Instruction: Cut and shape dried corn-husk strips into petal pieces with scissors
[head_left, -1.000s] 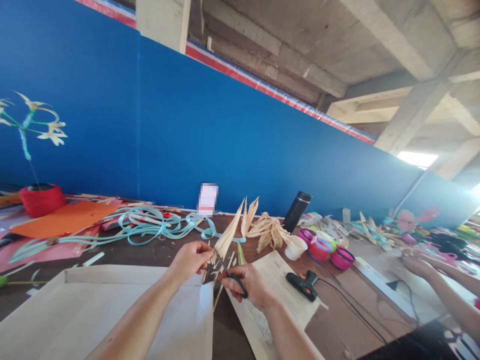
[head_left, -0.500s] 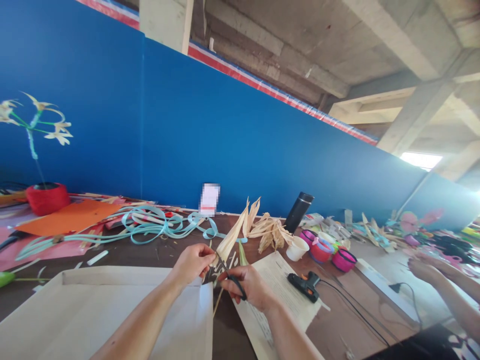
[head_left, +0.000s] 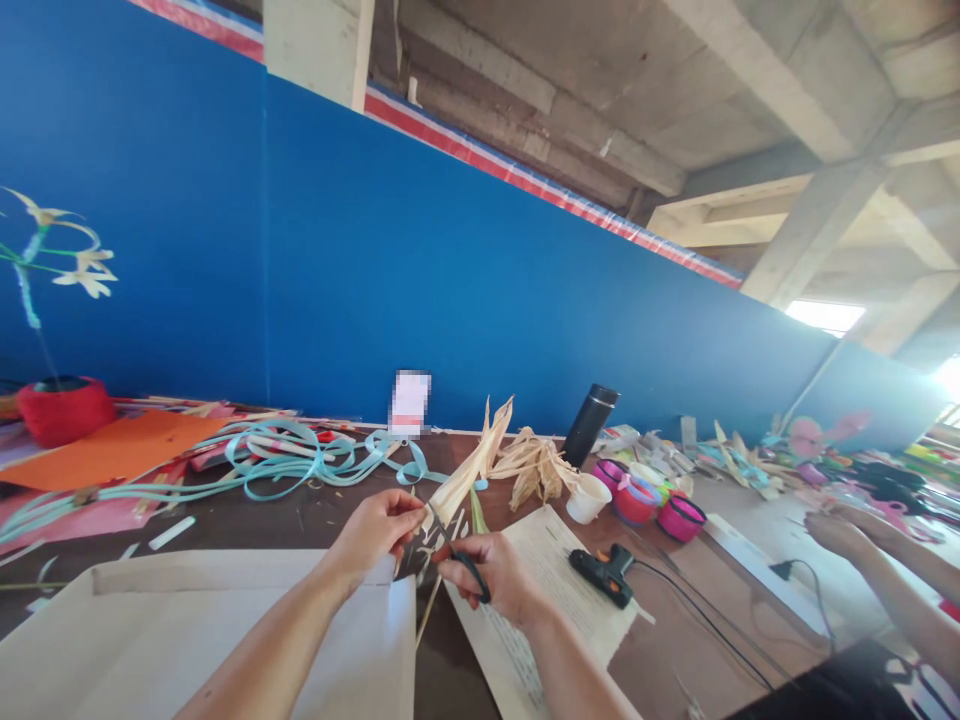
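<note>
My left hand point(head_left: 386, 525) pinches the lower end of a pale dried corn husk point(head_left: 471, 465), which points up and to the right. In my right hand point(head_left: 491, 575) is a pair of dark-handled scissors point(head_left: 470, 572), fingers through the loops. The blades reach up and left to the base of the husk, close to my left fingertips; whether they are cutting into it I cannot tell. Behind the husk lies a bunch of dried husks point(head_left: 536, 465). A greenish husk piece point(head_left: 478, 512) shows just above my right hand.
Below my left arm sits a beige tray-like box point(head_left: 187, 620). A black glue gun point(head_left: 606, 573) rests by a printed sheet point(head_left: 555, 560), near a white cup point(head_left: 589, 497) and a black bottle point(head_left: 592, 425). Blue ribbon point(head_left: 300, 460) lies left. Another person's hands point(head_left: 840, 535) are at the right.
The view has shifted slightly to the right. The husk in my left hand leans further right, over the husk bunch. Both hands keep their grips.
</note>
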